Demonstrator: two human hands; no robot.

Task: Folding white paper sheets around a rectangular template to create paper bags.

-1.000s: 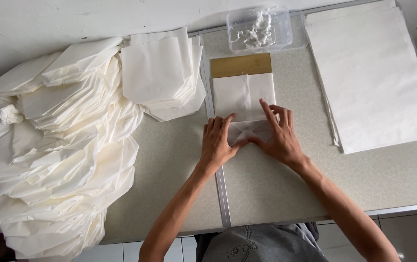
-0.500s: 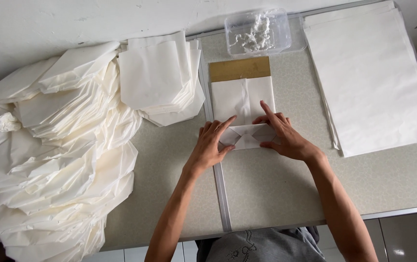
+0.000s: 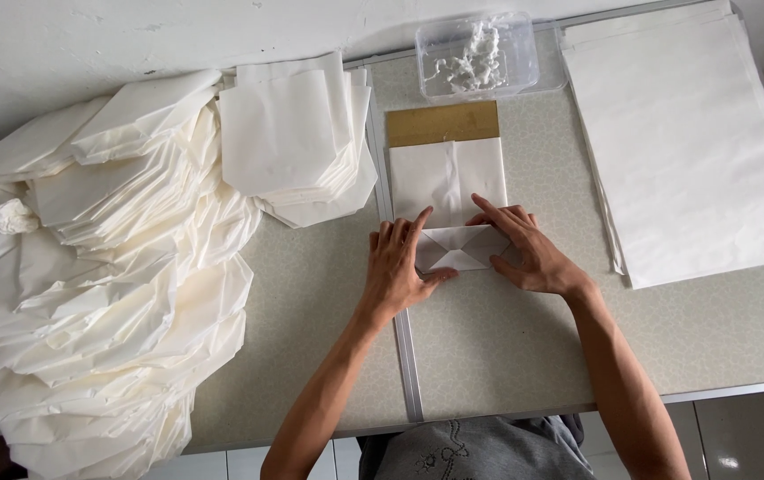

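Note:
A white paper bag [image 3: 447,182] lies flat in the middle of the table, over a brown board [image 3: 442,123]. Its near end is folded open into a diamond-shaped flap [image 3: 456,246]. My left hand [image 3: 399,265] presses the flap's left side with fingers spread. My right hand [image 3: 522,248] presses the flap's right side, index finger pointing left along the fold.
A big heap of finished white paper bags [image 3: 97,267] fills the left, with a smaller stack [image 3: 297,138] beside it. A clear plastic tub with white paste [image 3: 477,55] stands at the back. Flat white sheets [image 3: 684,133] lie stacked on the right. The table's near edge [image 3: 711,389] is close.
Both hands have drawn slightly apart and nearer, spreading the bag's bottom end into a flat diamond fold.

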